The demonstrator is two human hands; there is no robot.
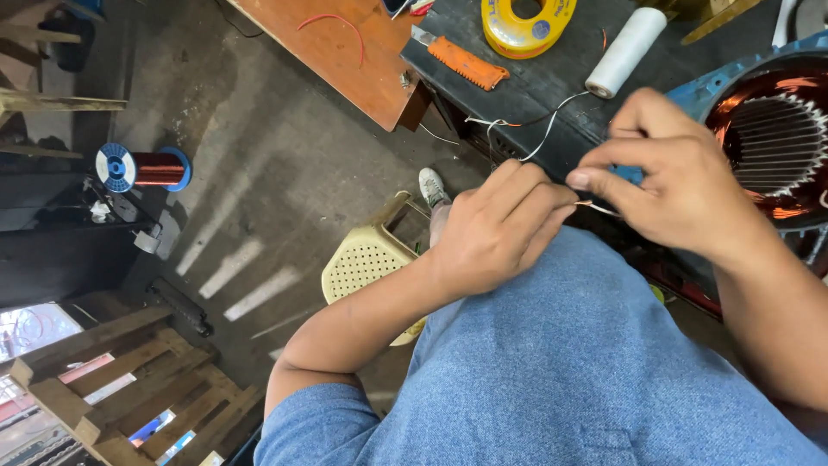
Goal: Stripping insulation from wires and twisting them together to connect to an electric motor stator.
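A worker's left hand [496, 226] and right hand [681, 177] meet above a blue-clad lap, both pinching a thin wire [595, 207] between pressed fingertips. A white cord [552, 125] trails toward 12 o'clock, to a white spool [625, 52] on the black bench [535, 86]. At 3 o'clock the motor stator [772, 142] already shows copper windings, though the wire end remains loose.

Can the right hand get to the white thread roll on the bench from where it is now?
Probably yes: the right hand sits just below the white thread roll, with bare dark bench between them. However, its fingers are pinching a thin wire with the left hand.
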